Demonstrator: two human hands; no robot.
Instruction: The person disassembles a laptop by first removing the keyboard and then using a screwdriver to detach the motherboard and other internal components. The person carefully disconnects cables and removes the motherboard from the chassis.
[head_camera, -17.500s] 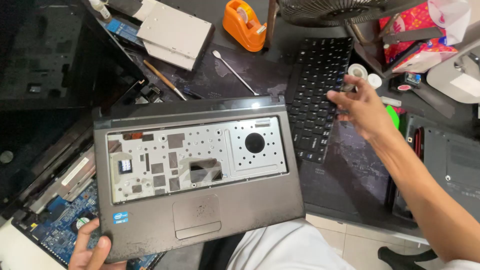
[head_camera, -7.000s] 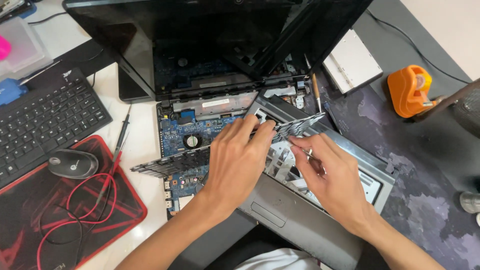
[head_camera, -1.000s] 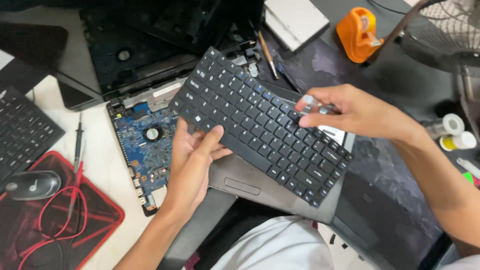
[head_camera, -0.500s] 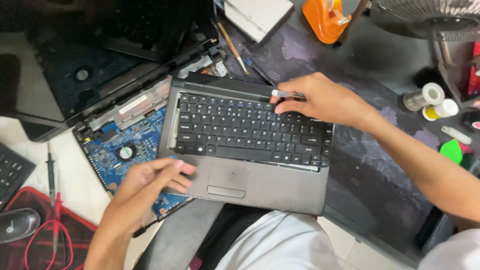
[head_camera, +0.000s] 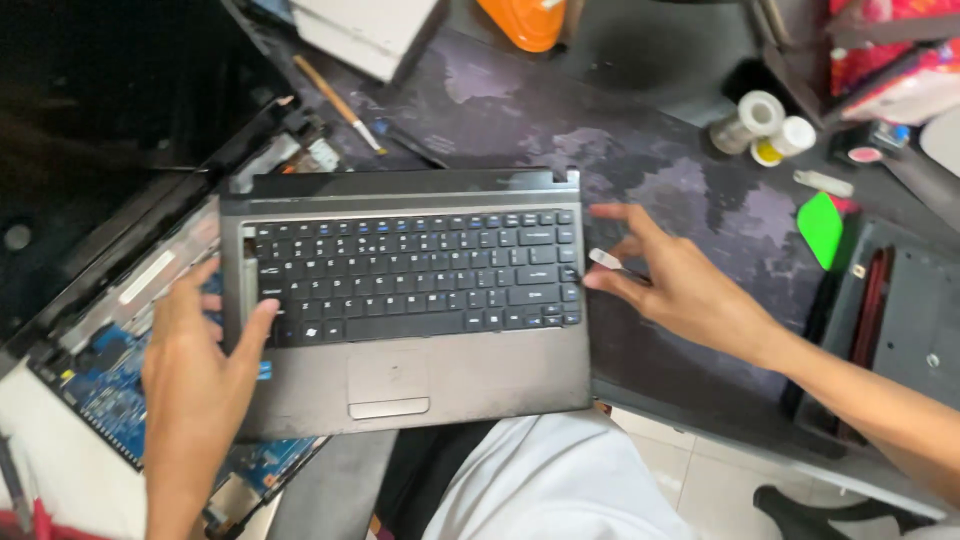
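Observation:
A grey laptop palmrest cover (head_camera: 470, 385) lies in front of me with a black keyboard (head_camera: 410, 275) set into it. My left hand (head_camera: 200, 365) rests on its left edge, thumb against the keyboard's left side. My right hand (head_camera: 685, 290) is at the keyboard's right edge, fingers spread, with a small pale flat tool (head_camera: 605, 260) pinched between two fingertips. Under the cover to the left shows the open laptop base with its blue circuit board (head_camera: 95, 395). The dark screen (head_camera: 80, 130) lies at the upper left.
A dark mat (head_camera: 610, 140) covers the desk. On it are an orange tape dispenser (head_camera: 525, 15), a white box (head_camera: 370, 30), a thin wooden-handled brush (head_camera: 335, 100), two tape rolls (head_camera: 755, 115), a green pick (head_camera: 820, 230) and a black tray (head_camera: 900, 320) at the right.
My left hand has slid up to the keyboard's left edge. My right hand has moved from the keyboard's top right corner down to its right side, still with the small tool.

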